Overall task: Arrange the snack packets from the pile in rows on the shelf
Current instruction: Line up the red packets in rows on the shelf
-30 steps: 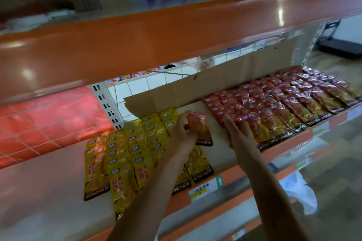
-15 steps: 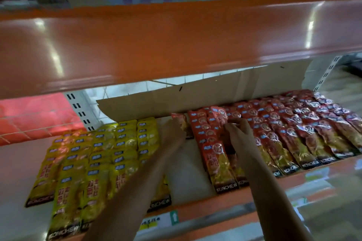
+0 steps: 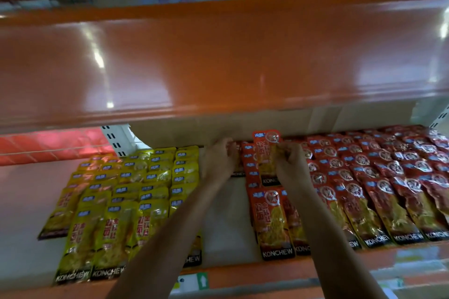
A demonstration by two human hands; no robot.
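Nearest me, the shelf [image 3: 228, 230] carried yellow packets [image 3: 116, 201] in rows on the left and red rows [image 3: 369, 189] on the right, with a bare strip between. Farther in, my right hand [image 3: 289, 167] pinched a raised red packet [image 3: 266, 153] above the leftmost red row. My left hand [image 3: 220, 162] curled against a second red packet [image 3: 237, 165] in the gap; I couldn't tell whether it gripped. Cardboard [image 3: 243, 124] stood behind.
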